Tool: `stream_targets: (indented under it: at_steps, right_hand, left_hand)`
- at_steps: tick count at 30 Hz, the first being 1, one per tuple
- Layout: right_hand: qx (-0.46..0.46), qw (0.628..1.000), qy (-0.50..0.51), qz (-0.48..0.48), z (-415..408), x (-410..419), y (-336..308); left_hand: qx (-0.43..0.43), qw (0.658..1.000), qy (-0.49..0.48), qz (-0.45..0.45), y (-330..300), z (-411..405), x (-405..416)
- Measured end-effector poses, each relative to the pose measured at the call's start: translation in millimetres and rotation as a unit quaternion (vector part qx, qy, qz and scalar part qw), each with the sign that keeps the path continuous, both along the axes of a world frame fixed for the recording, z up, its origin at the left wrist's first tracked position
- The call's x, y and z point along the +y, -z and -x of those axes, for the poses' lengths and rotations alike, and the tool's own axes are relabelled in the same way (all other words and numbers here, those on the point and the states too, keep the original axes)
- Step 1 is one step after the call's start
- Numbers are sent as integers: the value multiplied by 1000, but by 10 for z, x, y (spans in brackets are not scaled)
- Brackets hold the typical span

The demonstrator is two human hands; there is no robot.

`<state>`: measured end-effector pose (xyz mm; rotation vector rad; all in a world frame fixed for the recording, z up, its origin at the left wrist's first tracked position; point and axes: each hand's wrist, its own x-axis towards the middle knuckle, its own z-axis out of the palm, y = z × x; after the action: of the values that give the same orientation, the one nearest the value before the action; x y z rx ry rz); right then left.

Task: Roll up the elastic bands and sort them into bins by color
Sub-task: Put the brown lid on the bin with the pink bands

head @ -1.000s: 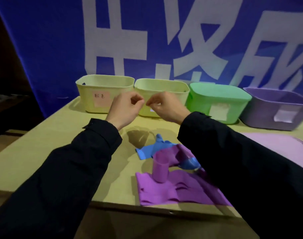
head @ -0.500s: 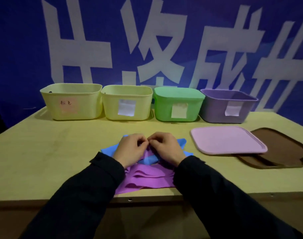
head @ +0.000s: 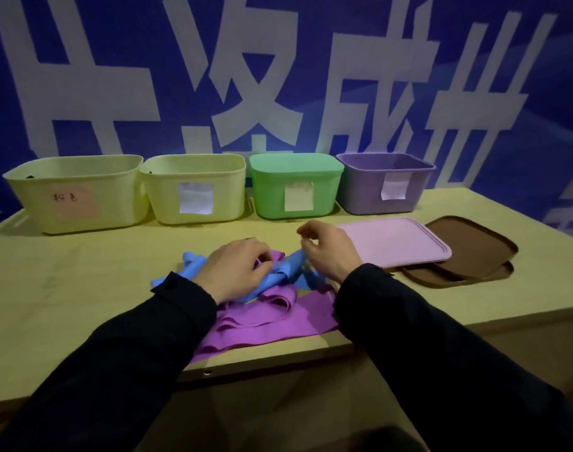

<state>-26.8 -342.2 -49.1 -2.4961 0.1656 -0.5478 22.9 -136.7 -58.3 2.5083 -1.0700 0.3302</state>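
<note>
A heap of elastic bands lies at the table's front middle: blue bands (head: 278, 275) on top, purple bands (head: 272, 321) spread beneath. My left hand (head: 236, 269) rests on the heap with curled fingers pinching the blue band. My right hand (head: 327, 249) is just to the right, its fingers curled round the other end of the same blue band, slightly lifted. Along the back stand two yellow bins (head: 73, 194) (head: 193, 187), a green bin (head: 294, 187) with its lid on, and an open purple bin (head: 386, 184).
A pink lid (head: 395, 239) lies right of my hands, on top of brown lids (head: 474, 252). A blue banner with white characters hangs behind the bins. The table's front edge (head: 246, 363) runs just under the purple bands.
My hands dropped from in front of the yellow bins to the band heap. They have since moved apart, the right one shifting right and up with the blue band.
</note>
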Motion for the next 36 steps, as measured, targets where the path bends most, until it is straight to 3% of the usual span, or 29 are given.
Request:
stream_targets:
  at_steps: [3,6,15,18,20,22,25,31,36]
  right_hand:
    - [82,990,56,101,91,-471,147]
    - [165,970,40,172,153,-652,271]
    - [79,976,-16,200,237,-482,290]
    - [22,969,87,232,443,-623,112]
    - [38,946,186,264,634,-858,36]
    - [119,928,259,241,771,-1104,-21]
    - [204,915,292,190,838,-1317,14]
    - [116,949,265,123,780,-1315,122]
    - [154,924,329,117,833,-1419,99]
  left_hand:
    - [11,1000,5,4,148,58,-63]
    - [12,1000,-4,27,181,73,-63]
    - [11,999,7,31,285,-33,-34]
    - [9,999,18,48,333,-92,-24]
    - [2,999,17,49,347,-97,-36]
    - [-3,999,11,50,342,-96,-50]
    - [-5,999,6,51,334,-80,-60]
    - [2,999,1,44,310,-33,-48]
    - [8,999,-2,37,280,3,-44]
